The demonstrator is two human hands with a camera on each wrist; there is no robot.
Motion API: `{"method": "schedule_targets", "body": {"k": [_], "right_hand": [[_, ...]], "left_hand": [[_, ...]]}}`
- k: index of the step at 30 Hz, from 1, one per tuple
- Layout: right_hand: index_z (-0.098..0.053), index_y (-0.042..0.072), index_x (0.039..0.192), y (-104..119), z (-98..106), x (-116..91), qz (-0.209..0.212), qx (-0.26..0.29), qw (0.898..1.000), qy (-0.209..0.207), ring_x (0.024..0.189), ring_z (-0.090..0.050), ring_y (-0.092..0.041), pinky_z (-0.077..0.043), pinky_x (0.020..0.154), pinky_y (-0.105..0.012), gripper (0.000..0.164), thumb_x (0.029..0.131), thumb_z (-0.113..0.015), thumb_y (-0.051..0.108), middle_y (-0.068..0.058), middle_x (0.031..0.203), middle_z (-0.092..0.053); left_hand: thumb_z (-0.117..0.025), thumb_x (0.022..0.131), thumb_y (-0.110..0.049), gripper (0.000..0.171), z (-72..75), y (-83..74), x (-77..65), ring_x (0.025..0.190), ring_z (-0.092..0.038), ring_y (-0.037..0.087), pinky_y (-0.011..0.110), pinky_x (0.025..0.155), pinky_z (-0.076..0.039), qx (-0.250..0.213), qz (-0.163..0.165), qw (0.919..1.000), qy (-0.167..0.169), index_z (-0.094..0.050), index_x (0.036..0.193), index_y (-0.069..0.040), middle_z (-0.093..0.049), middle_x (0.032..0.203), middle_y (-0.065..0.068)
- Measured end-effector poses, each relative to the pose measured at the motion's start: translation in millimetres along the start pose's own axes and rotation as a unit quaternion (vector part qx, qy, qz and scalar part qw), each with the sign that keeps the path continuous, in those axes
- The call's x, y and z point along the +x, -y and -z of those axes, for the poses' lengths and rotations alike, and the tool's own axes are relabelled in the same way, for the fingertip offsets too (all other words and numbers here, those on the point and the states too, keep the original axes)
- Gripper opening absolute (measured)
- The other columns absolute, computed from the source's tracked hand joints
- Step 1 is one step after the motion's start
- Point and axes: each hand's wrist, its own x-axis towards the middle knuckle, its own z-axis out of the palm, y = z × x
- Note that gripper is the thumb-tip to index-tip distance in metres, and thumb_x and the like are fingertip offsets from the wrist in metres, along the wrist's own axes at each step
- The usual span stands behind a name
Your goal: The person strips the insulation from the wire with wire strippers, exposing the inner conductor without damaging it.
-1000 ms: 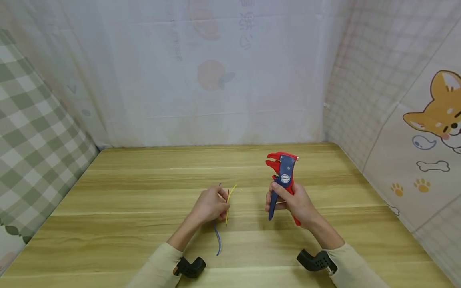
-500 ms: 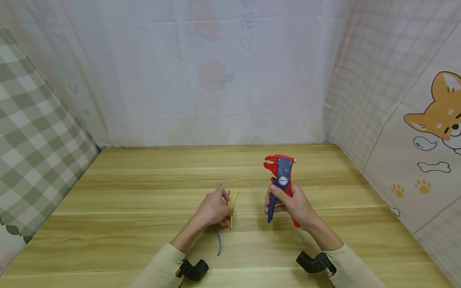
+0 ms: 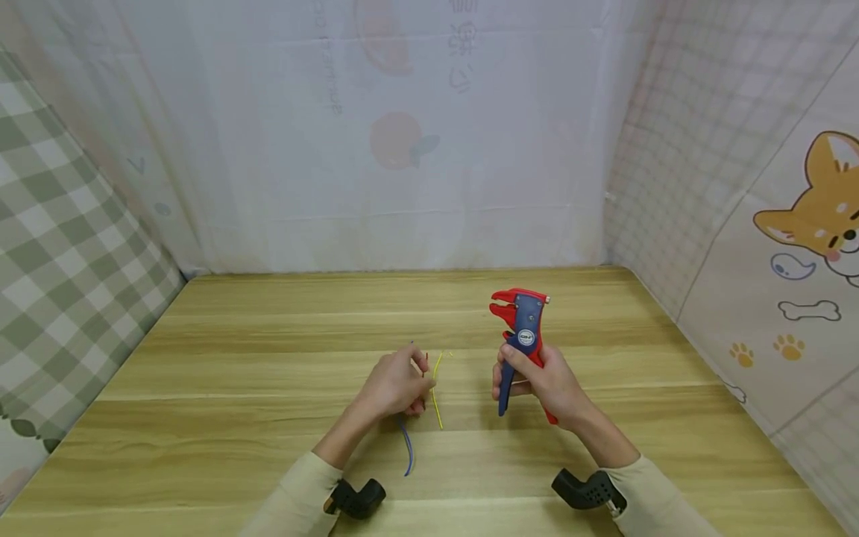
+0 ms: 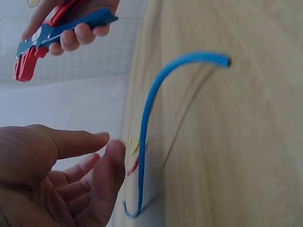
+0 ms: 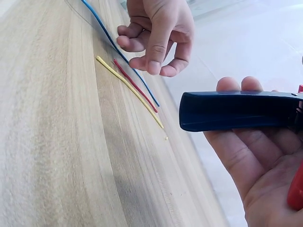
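Note:
My right hand grips a red and dark-blue wire stripper by its handles, its red jaws upward and spread. My left hand hovers just over the wires with loosely bent fingers; in the left wrist view nothing lies between thumb and fingertips. Beside those fingers a short yellow wire lies on the table. Next to it is a short red wire, partly covered by the hand in the head view. A longer, curved blue wire runs beneath the left hand, its near end bending up in the left wrist view.
A tiny yellow scrap lies just past the yellow wire's far end. The wooden table is bordered by a pale curtain behind, a checked cloth at left and a printed sheet at right.
The yellow wire, pinched by my left hand before, has moved right and down to the table and been let go. The left fingers have loosened; the wire stripper shifted slightly left and nearer.

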Motion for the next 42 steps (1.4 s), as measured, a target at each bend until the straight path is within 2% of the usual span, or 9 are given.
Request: {"method": "schedule_targets", "body": {"k": [5, 10, 16, 24, 32, 42], "right_hand": [[-0.055, 0.002, 0.111, 0.9, -1.1, 1.6, 0.003, -0.013, 1.000, 0.002, 0.078, -0.077, -0.018, -0.066, 0.079, -0.040, 0.021, 0.113, -0.050, 0.023, -0.002, 0.086, -0.072], [-0.056, 0.002, 0.110, 0.3, -1.5, 1.9, 0.001, -0.013, 1.000, 0.004, 0.077, -0.076, -0.018, -0.066, 0.078, -0.040, 0.021, 0.113, -0.050, 0.022, -0.002, 0.086, -0.072], [-0.056, 0.002, 0.111, 0.2, -2.6, 2.5, 0.003, -0.007, 1.000, 0.008, 0.077, -0.077, -0.017, -0.066, 0.078, -0.039, 0.020, 0.113, -0.050, 0.022, -0.002, 0.086, -0.072], [-0.056, 0.003, 0.112, -0.9, -3.4, 1.6, -0.001, -0.010, 1.000, 0.010, 0.079, -0.077, -0.020, -0.066, 0.078, -0.040, 0.019, 0.113, -0.051, 0.021, -0.002, 0.087, -0.072], [-0.055, 0.002, 0.114, -1.7, -4.1, 1.3, -0.005, -0.018, 1.000, 0.009, 0.081, -0.077, -0.021, -0.066, 0.079, -0.040, 0.020, 0.113, -0.051, 0.022, -0.002, 0.088, -0.071], [-0.056, 0.001, 0.113, -4.2, -5.0, -0.4, -0.010, -0.012, 1.000, 0.015, 0.079, -0.077, -0.019, -0.066, 0.079, -0.040, 0.022, 0.113, -0.051, 0.022, -0.002, 0.087, -0.072]], "left_hand": [[-0.078, 0.091, -0.017, 0.011, 9.3, 2.3, 2.0, 0.058, -0.055, 0.011, 0.026, 0.054, -0.040, 0.115, 0.001, 0.9913, -0.064, -0.070, 0.087, -0.011, -0.066, 0.067, 0.000], [-0.080, 0.088, -0.019, 0.013, 8.8, 7.9, 3.8, 0.069, -0.057, 0.015, 0.028, 0.056, -0.042, 0.150, 0.008, 0.9863, -0.068, -0.071, 0.081, -0.014, -0.066, 0.077, 0.001], [-0.084, 0.087, -0.021, 0.019, 4.9, 10.2, 4.6, 0.070, -0.057, 0.016, 0.028, 0.055, -0.042, 0.168, 0.009, 0.9842, -0.055, -0.070, 0.076, -0.014, -0.066, 0.079, 0.001], [-0.078, 0.085, -0.012, 0.019, 7.0, 9.4, 1.9, 0.064, -0.055, 0.014, 0.025, 0.054, -0.041, 0.187, 0.005, 0.9813, -0.046, -0.067, 0.069, -0.014, -0.062, 0.070, -0.002], [-0.077, 0.085, -0.014, 0.023, 6.4, 9.6, 1.3, 0.061, -0.053, 0.013, 0.024, 0.052, -0.038, 0.185, 0.005, 0.9823, -0.031, -0.065, 0.065, -0.015, -0.059, 0.066, -0.004], [-0.075, 0.082, -0.005, 0.022, 5.2, 10.7, 1.7, 0.055, -0.053, 0.010, 0.021, 0.048, -0.039, 0.185, 0.000, 0.9826, -0.020, -0.069, 0.063, -0.014, -0.061, 0.061, -0.004]]}}
